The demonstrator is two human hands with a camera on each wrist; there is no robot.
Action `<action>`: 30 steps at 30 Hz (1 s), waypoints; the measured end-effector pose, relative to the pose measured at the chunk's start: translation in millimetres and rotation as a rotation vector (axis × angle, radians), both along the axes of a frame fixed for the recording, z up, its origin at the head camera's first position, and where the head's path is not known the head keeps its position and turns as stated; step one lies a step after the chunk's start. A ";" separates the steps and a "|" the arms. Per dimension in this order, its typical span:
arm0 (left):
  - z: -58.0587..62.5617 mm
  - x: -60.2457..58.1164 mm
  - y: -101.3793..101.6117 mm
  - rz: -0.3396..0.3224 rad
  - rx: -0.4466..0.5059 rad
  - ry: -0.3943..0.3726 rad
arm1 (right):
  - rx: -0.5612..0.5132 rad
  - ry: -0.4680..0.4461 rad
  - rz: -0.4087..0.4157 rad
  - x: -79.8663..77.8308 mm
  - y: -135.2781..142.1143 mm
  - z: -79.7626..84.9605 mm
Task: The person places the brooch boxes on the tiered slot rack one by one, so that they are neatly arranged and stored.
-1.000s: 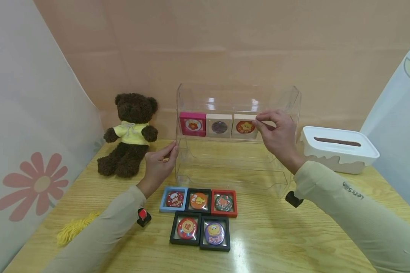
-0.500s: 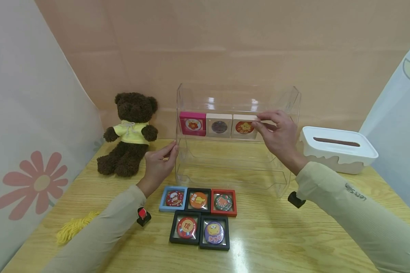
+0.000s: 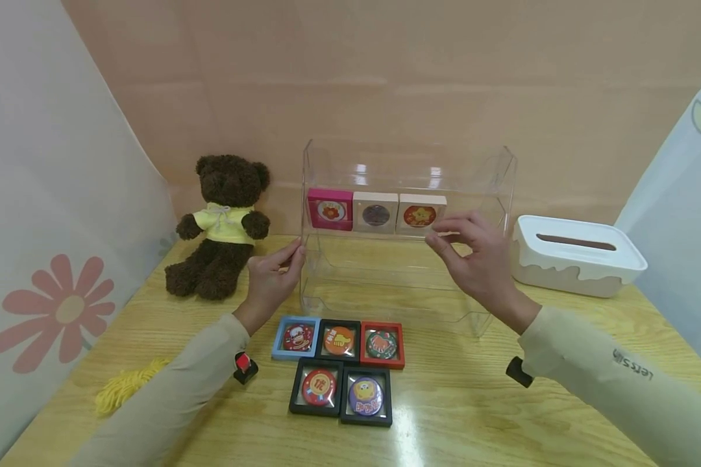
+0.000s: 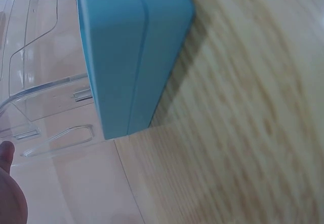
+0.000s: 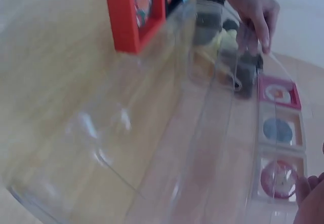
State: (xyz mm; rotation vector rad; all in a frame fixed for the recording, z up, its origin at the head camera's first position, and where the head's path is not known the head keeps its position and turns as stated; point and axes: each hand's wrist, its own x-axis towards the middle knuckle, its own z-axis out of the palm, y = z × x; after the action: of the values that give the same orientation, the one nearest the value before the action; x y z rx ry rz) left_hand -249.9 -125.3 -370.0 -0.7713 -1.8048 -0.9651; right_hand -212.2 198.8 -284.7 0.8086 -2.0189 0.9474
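Observation:
My left hand (image 3: 273, 279) pinches the left side edge of a clear plastic display rack (image 3: 409, 275) between thumb and fingers. On the rack's upper tier stand a pink-framed badge (image 3: 330, 210), a cream-framed badge with a dark disc (image 3: 376, 214) and a cream-framed star badge (image 3: 420, 215), side by side. My right hand (image 3: 481, 259) hovers just in front of the star badge's lower right corner, fingers loosely bent and nothing held. A blue-framed badge (image 4: 121, 57) fills much of the left wrist view. In the right wrist view, fingertips (image 5: 304, 187) appear beside the star badge.
Several framed badges lie on the wooden table before the rack, among them a red-framed one (image 3: 382, 345) and a black-framed one (image 3: 366, 397). A brown teddy bear (image 3: 228, 227) sits left, above yellow yarn (image 3: 130, 386). A white tissue box (image 3: 578, 253) stands right.
My right hand has come off the star badge's upper right corner and moved down and slightly right. The badge stays in the rack. My left hand keeps its place.

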 end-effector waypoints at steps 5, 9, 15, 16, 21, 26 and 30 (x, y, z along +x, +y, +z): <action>1.0 0.5 0.7 -0.014 0.011 -0.003 | 0.039 -0.032 0.071 17.9 -3.2 -16.6; 1.5 0.6 1.8 -0.028 0.022 -0.005 | 0.069 -0.081 0.108 30.1 -0.9 -34.0; 2.3 1.5 1.5 -0.022 0.015 -0.011 | 0.086 -0.163 0.169 44.1 3.5 -61.2; 2.3 1.6 1.5 -0.022 0.014 -0.011 | 0.087 -0.182 0.179 46.3 4.3 -65.4; 2.0 1.6 1.3 -0.026 0.014 -0.009 | 0.121 -0.309 0.211 55.4 6.3 -82.0; 1.6 1.0 1.3 -0.027 0.018 -0.010 | 0.171 -0.427 0.235 59.2 4.6 -92.7; 1.6 1.2 1.4 -0.023 0.018 -0.010 | 0.212 -0.505 0.230 60.4 1.4 -98.1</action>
State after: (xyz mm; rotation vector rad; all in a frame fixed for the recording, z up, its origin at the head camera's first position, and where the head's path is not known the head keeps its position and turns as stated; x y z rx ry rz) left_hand -248.7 -123.9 -368.4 -0.7788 -1.7971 -0.9998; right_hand -151.8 200.2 -382.8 1.0075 -2.5328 1.1697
